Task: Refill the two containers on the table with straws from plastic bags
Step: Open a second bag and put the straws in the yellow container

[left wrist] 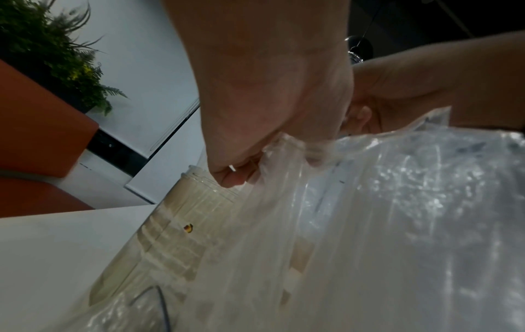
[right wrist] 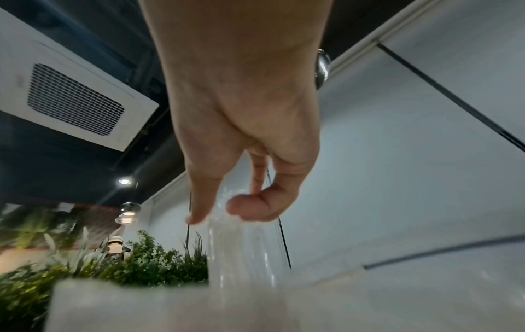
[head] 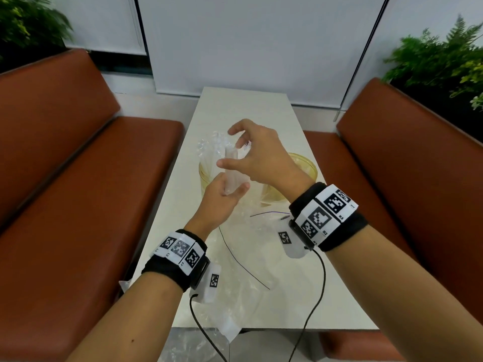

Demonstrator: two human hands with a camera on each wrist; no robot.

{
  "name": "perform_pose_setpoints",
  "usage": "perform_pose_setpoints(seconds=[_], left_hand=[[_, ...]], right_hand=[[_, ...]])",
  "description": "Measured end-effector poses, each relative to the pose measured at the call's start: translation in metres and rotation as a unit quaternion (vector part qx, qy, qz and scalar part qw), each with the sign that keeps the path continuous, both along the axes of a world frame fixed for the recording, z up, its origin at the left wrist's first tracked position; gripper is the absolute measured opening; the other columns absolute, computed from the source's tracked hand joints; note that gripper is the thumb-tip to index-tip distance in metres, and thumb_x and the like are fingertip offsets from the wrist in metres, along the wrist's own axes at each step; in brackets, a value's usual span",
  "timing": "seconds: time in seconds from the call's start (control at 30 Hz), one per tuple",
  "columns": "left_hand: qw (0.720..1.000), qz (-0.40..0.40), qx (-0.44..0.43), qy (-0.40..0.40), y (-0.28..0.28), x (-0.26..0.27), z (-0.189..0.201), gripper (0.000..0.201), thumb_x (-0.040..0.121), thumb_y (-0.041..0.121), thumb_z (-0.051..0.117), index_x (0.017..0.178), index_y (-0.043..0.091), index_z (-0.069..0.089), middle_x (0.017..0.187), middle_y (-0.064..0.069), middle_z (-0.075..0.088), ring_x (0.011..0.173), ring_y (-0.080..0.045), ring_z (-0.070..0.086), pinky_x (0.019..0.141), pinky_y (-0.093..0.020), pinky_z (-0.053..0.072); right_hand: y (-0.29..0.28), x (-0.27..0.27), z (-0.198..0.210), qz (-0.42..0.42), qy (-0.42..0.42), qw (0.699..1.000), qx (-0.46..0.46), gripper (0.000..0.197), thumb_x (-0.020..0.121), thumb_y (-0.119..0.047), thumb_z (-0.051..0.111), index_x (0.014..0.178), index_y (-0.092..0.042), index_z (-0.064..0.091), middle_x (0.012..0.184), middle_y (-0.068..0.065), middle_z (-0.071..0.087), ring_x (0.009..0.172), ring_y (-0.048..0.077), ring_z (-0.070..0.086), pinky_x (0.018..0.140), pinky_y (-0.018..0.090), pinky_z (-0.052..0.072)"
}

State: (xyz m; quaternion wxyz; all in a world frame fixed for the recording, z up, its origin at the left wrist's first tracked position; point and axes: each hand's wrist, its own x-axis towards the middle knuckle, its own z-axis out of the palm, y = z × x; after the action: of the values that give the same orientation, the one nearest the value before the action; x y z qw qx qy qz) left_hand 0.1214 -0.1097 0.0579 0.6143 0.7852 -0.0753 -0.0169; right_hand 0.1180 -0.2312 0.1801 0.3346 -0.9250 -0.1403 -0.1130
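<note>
The far end of the long white tabletop [head: 245, 105] lies bare, open to a hand from above. Mid-table, two yellowish clear plastic containers [head: 304, 165] stand side by side; both hands and a bundle of clear straws [head: 235, 163] crowd over the left one. Crumpled clear plastic bags [head: 243, 278] and thin black cables [head: 317, 296] clutter the near end. Brown padded benches [head: 78, 178] flank both long sides.

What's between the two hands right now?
A bundle of clear straws: left hand grips its lower end, right hand pinches the top. Head view shows it.
</note>
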Motion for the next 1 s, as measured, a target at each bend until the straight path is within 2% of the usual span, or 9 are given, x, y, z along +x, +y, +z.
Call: perform_pose_setpoints(seconds=[0.13, 0.2, 0.33, 0.47, 0.6, 0.73, 0.83, 0.9, 1.0], left_hand=[[0.999, -0.027, -0.037, -0.016, -0.002, -0.001, 0.004, 0.056, 0.095, 0.05, 0.062, 0.143, 0.025, 0.048, 0.139, 0.011, 0.059, 0.132, -0.001, 0.051, 0.114, -0.033, 0.042], [0.997, -0.032, -0.052, -0.036, -0.002, 0.0, 0.008, 0.05, 0.101, 0.027, 0.059, 0.148, 0.024, 0.043, 0.142, 0.01, 0.057, 0.133, 0.001, 0.049, 0.11, -0.023, 0.043], [0.997, -0.034, -0.058, -0.044, -0.002, 0.003, 0.006, 0.051, 0.1, 0.004, 0.055, 0.149, 0.013, 0.043, 0.139, 0.0, 0.061, 0.129, -0.005, 0.056, 0.101, -0.018, 0.048], [0.997, -0.027, -0.043, -0.049, -0.001, 0.005, 0.007, 0.048, 0.096, -0.009, 0.05, 0.142, 0.007, 0.049, 0.128, -0.008, 0.065, 0.121, -0.016, 0.062, 0.087, -0.016, 0.054], [0.998, -0.032, -0.045, -0.038, -0.001, 0.006, 0.008, 0.051, 0.097, -0.004, 0.055, 0.145, 0.009, 0.046, 0.136, -0.005, 0.062, 0.127, -0.015, 0.057, 0.092, -0.012, 0.052], [0.996, -0.031, -0.073, -0.034, -0.003, 0.007, 0.012, 0.044, 0.095, 0.011, 0.068, 0.136, 0.019, 0.052, 0.126, 0.014, 0.063, 0.114, 0.011, 0.056, 0.089, -0.012, 0.049], [0.998, -0.016, -0.052, -0.016, -0.002, 0.008, 0.011, 0.046, 0.082, 0.036, 0.082, 0.121, 0.021, 0.061, 0.112, 0.007, 0.072, 0.104, -0.006, 0.068, 0.095, -0.032, 0.055], [0.998, -0.017, -0.053, -0.003, -0.001, 0.008, 0.009, 0.052, 0.077, 0.038, 0.086, 0.119, 0.022, 0.061, 0.111, 0.004, 0.073, 0.101, -0.009, 0.07, 0.095, -0.033, 0.056], [1.0, -0.003, -0.027, -0.007, 0.001, 0.01, 0.006, 0.06, 0.072, 0.036, 0.089, 0.121, 0.021, 0.059, 0.109, 0.009, 0.064, 0.1, -0.004, 0.063, 0.093, -0.021, 0.049]], right_hand=[[-0.005, 0.005, -0.016, -0.044, 0.044, 0.998, -0.011, 0.087, 0.055, -0.078, 0.077, 0.122, -0.026, 0.058, 0.103, -0.007, 0.061, 0.092, 0.006, 0.059, 0.077, 0.024, 0.048], [-0.003, 0.007, -0.028, -0.036, 0.076, 0.996, -0.02, 0.075, 0.062, -0.073, 0.077, 0.115, -0.021, 0.062, 0.094, -0.006, 0.063, 0.081, 0.004, 0.059, 0.068, 0.022, 0.046], [0.008, 0.012, -0.046, -0.02, -0.016, 1.0, -0.017, 0.035, 0.08, -0.046, 0.075, 0.077, -0.014, 0.06, 0.07, 0.002, 0.062, 0.061, 0.015, 0.055, 0.058, 0.029, 0.047], [0.015, 0.018, -0.053, -0.014, -0.049, 0.997, -0.063, 0.023, 0.086, -0.037, 0.065, 0.085, -0.017, 0.054, 0.078, 0.0, 0.063, 0.07, 0.02, 0.059, 0.061, 0.028, 0.046], [0.014, 0.022, -0.056, -0.017, -0.068, 0.996, -0.058, 0.026, 0.087, -0.038, 0.063, 0.092, -0.012, 0.063, 0.081, 0.003, 0.066, 0.072, 0.02, 0.061, 0.064, 0.032, 0.053], [0.009, 0.023, -0.04, -0.032, -0.066, 0.997, -0.013, 0.021, 0.086, -0.029, 0.065, 0.08, -0.01, 0.058, 0.069, 0.002, 0.058, 0.058, 0.015, 0.051, 0.054, 0.028, 0.043], [0.0, 0.02, -0.005, -0.038, -0.094, 0.995, 0.015, 0.023, 0.087, -0.028, 0.066, 0.076, -0.008, 0.06, 0.064, 0.001, 0.058, 0.053, 0.013, 0.048, 0.051, 0.022, 0.042], [-0.011, 0.018, 0.027, -0.053, -0.126, 0.99, 0.044, 0.025, 0.086, -0.027, 0.068, 0.071, -0.012, 0.056, 0.058, -0.004, 0.051, 0.05, 0.009, 0.044, 0.048, 0.017, 0.034], [-0.031, 0.016, 0.074, -0.075, -0.178, 0.975, 0.112, 0.026, 0.08, -0.029, 0.067, 0.068, -0.008, 0.057, 0.06, 0.01, 0.061, 0.051, 0.025, 0.062, 0.045, 0.038, 0.047]])
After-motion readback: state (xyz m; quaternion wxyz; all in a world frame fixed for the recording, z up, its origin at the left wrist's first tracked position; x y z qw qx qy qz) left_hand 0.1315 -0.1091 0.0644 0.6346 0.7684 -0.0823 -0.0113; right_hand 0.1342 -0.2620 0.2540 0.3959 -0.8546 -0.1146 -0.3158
